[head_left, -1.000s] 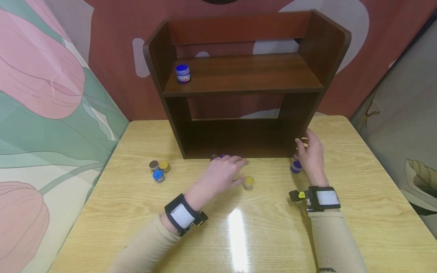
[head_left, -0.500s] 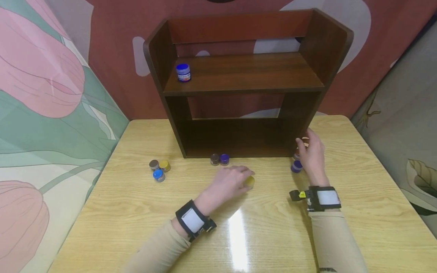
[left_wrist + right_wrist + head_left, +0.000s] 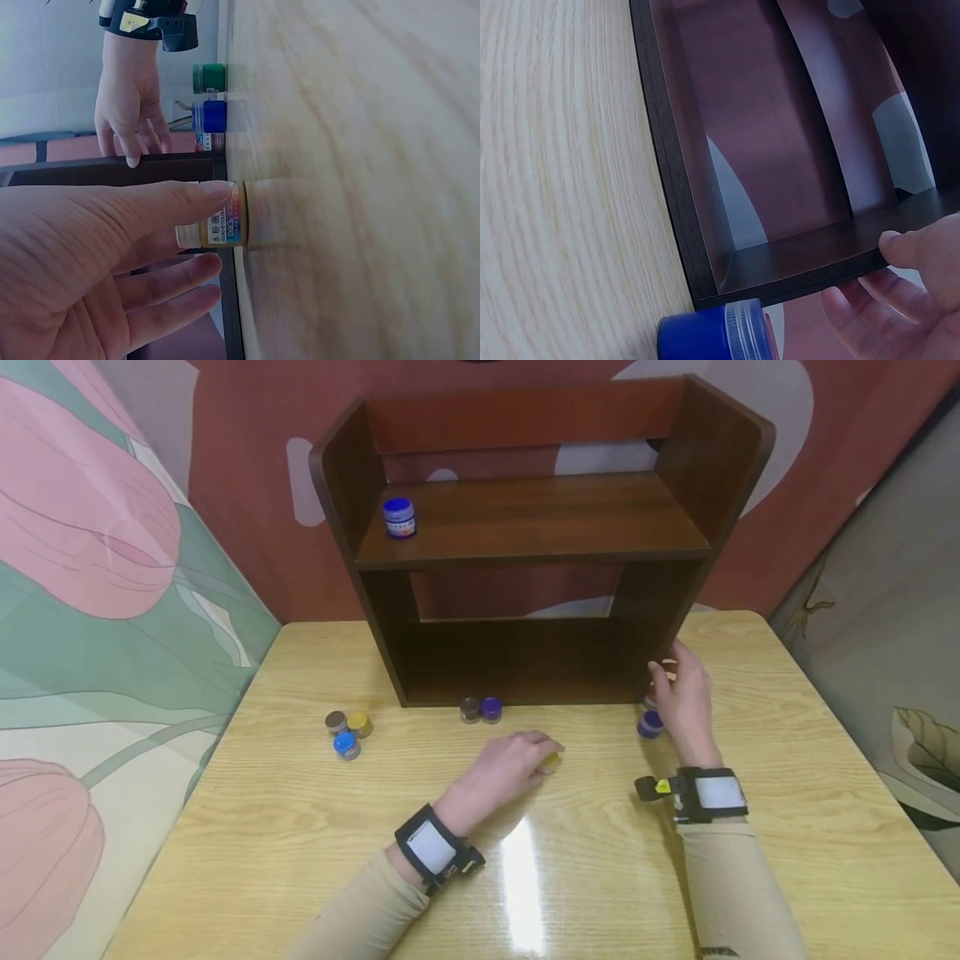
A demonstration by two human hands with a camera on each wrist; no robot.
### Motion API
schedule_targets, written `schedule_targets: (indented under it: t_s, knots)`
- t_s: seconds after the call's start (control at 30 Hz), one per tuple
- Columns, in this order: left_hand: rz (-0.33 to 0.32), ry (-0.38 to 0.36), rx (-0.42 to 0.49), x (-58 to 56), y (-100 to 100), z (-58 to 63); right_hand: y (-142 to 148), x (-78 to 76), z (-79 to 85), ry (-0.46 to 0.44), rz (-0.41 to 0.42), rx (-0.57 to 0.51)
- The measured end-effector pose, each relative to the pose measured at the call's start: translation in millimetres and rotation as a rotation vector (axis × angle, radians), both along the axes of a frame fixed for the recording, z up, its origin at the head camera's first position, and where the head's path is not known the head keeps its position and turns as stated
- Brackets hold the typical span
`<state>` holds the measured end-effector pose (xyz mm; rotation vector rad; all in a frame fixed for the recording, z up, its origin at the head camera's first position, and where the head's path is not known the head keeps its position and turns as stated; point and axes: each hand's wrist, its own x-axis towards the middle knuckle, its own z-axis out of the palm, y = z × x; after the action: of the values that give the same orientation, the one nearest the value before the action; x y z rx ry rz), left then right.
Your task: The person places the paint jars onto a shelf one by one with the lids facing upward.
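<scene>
My left hand (image 3: 507, 768) pinches a small yellow-lidded paint jar (image 3: 223, 217) standing on the table in front of the dark wooden shelf (image 3: 525, 558). In the left wrist view the thumb lies on the jar's label; the other two visible fingers are loosely bent below. At the shelf's right side panel, my right hand (image 3: 684, 703) holds the front edge. Its thumb (image 3: 900, 247) lies on the panel's edge, with the fingers around the outer side. A blue-purple jar (image 3: 697, 334) stands by the panel's foot, below this hand.
A blue-lidded jar (image 3: 400, 518) stands at the left of the upper shelf board. Brown (image 3: 469, 710) and purple (image 3: 491, 710) jars sit before the shelf's base. A cluster of three jars, including a bright blue one (image 3: 347, 745), lies left. A green jar (image 3: 210, 78) stands at the right side.
My left hand has moved from beside the brown and purple jars toward the right and nearer, and has taken hold of the yellow-lidded jar. The right hand stays at the panel.
</scene>
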<state>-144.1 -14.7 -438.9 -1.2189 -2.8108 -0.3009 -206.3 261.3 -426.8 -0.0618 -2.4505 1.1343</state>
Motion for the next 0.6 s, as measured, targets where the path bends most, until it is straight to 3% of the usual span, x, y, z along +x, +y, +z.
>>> schedule_targets:
  t_s: [0.6]
  knots:
    - [-0.004, -0.125, 0.094, -1.0, -3.9, -5.0, 0.0, 0.3, 0.7, 0.018, 0.020, -0.053]
